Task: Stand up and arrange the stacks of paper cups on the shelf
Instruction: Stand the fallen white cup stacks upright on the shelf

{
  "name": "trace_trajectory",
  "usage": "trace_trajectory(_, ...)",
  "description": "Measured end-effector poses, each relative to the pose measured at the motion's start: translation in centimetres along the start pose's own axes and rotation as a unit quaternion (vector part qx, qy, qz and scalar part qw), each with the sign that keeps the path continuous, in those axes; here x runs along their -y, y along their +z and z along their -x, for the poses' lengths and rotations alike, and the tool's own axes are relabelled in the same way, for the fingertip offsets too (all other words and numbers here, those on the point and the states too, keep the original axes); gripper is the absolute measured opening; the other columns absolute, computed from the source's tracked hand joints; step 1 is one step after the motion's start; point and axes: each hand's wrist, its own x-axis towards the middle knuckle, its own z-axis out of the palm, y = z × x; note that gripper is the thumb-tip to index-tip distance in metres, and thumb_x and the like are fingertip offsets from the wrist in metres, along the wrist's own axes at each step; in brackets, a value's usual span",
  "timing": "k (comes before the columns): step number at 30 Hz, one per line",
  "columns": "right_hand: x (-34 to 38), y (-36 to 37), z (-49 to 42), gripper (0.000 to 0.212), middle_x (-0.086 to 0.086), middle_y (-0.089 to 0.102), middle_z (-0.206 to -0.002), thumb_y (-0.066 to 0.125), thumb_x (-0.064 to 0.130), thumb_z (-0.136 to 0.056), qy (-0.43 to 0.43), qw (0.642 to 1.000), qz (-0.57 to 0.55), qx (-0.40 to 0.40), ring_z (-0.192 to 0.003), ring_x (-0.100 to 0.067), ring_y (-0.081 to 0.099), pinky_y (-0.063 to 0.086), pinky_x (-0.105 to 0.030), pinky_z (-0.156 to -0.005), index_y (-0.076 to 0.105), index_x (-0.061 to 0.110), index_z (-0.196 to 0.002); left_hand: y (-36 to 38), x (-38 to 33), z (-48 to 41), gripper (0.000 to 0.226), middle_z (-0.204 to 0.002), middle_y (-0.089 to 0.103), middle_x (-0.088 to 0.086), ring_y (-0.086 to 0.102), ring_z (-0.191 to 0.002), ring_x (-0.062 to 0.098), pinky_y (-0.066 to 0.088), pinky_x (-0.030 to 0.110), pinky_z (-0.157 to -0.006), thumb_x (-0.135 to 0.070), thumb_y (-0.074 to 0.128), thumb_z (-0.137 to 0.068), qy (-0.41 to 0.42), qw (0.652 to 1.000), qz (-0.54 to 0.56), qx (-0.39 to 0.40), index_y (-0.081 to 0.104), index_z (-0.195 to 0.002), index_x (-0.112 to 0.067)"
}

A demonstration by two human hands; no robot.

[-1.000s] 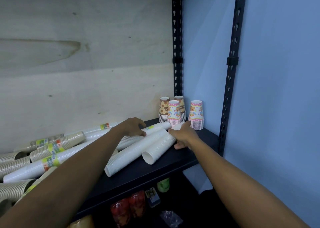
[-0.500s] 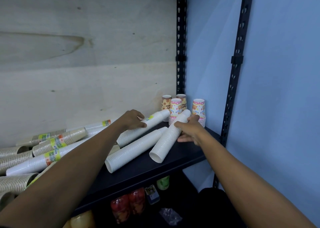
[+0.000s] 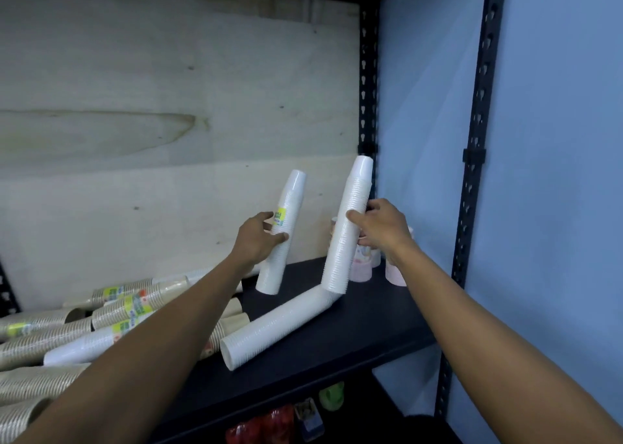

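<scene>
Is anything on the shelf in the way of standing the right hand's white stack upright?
Yes. A lying white stack ends right at the foot of the held white stack in the right hand, and printed cups stand just behind it.

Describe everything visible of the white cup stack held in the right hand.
The white cup stack is a tall column of nested plain paper cups, rims showing as fine ribs, no label visible. It is tilted, mouth down, top leaning toward the rear post. The right hand grips it near mid-height. Its lower end appears to touch the tip of a lying stack on the dark shelf.
</scene>
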Motion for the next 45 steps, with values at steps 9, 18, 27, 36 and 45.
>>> trace_trajectory(9,-0.8,5.8,-5.6,0.052,0.002,0.065,-0.115,0.078,0.030,-0.082,-0.099,0.993,0.064,0.030,-0.101,-0.015,0.064,0.056,-0.039,-0.090,0.058,0.016,-0.128,0.8,1.2,-2.7,0.044,-0.110,0.069,0.009,0.067,-0.088,0.017,0.054,0.026,-0.079,-0.022,0.082,-0.082,0.021,0.998,0.037,-0.053,0.068,-0.123,-0.013)
trace_trajectory(18,-5.5,10.9,-6.8,0.053,-0.004,0.066,-0.126,0.076,0.024,-0.086,-0.089,0.990,0.100,0.052,-0.108,-0.020,0.063,0.044,-0.026,-0.085,0.054,0.013,-0.134,3.1,4.8,-2.9,0.058,-0.118,0.061,0.008,0.066,-0.095,0.016,0.054,0.029,-0.086,-0.030,0.085,-0.077,-0.027,0.997,0.023,-0.075,0.064,-0.127,-0.013)
trace_trajectory(27,-6.6,11.2,-7.6,0.054,0.000,0.066,-0.121,0.076,0.031,-0.083,-0.106,0.986,0.124,0.036,-0.103,-0.021,0.066,0.054,-0.041,-0.091,0.054,0.016,-0.131,4.4,5.2,-3.9,0.064,-0.121,0.061,0.006,0.066,-0.099,0.014,0.057,0.037,-0.094,-0.037,0.085,-0.076,-0.026,0.996,0.050,-0.075,0.061,-0.132,-0.016)
trace_trajectory(36,-7.1,11.2,-7.4,0.054,0.000,0.066,-0.119,0.077,0.038,-0.082,-0.104,0.982,0.155,0.034,-0.103,-0.019,0.065,0.054,-0.042,-0.091,0.056,0.015,-0.126,4.4,5.1,-3.2,0.059,-0.110,0.065,-0.005,0.062,-0.100,0.012,0.047,0.025,-0.088,-0.029,0.083,-0.083,-0.029,0.993,0.092,-0.074,0.057,-0.134,-0.017)
trace_trajectory(45,-6.3,10.0,-7.1,0.075,-0.009,0.062,-0.134,0.076,0.043,-0.085,-0.039,0.975,0.199,0.091,-0.120,-0.026,0.061,0.049,-0.037,-0.098,0.046,0.007,-0.145,3.4,5.0,-2.9,0.071,-0.122,0.069,0.005,0.064,-0.104,0.015,0.048,0.027,-0.091,-0.035,0.084,-0.080,-0.054,0.995,0.069,-0.047,0.053,-0.140,-0.016)
